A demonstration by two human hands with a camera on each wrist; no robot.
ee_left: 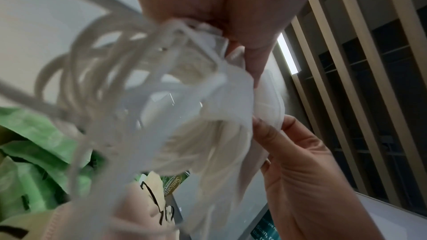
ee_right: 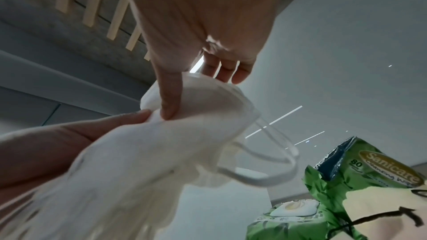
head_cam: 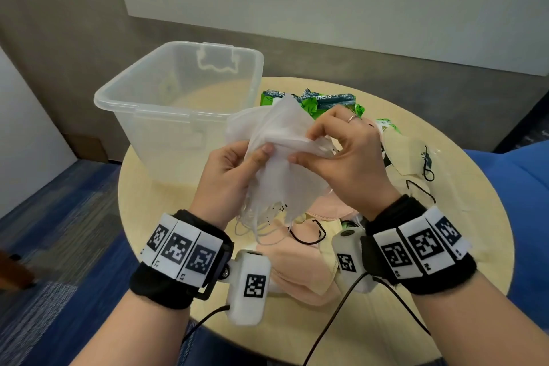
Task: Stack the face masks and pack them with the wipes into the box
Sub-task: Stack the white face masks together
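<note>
Here the left hand (head_cam: 230,171) and right hand (head_cam: 341,157) are both pinching a bunch of white fabric face masks (head_cam: 276,169) — stacking underway; next, squaring edges before reaching the clear plastic box (head_cam: 118,95).

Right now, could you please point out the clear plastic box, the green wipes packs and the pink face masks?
clear plastic box (head_cam: 118,92): head view, left rim.
green wipes packs (head_cam: 310,104): head view, crumpled top.
pink face masks (head_cam: 300,273): head view, middle.

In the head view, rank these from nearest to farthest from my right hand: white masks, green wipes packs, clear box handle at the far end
1. white masks: held in the right hand.
2. green wipes packs: just beyond the fingers, on the table.
3. clear box handle: far left, on the box's back wall.
</note>
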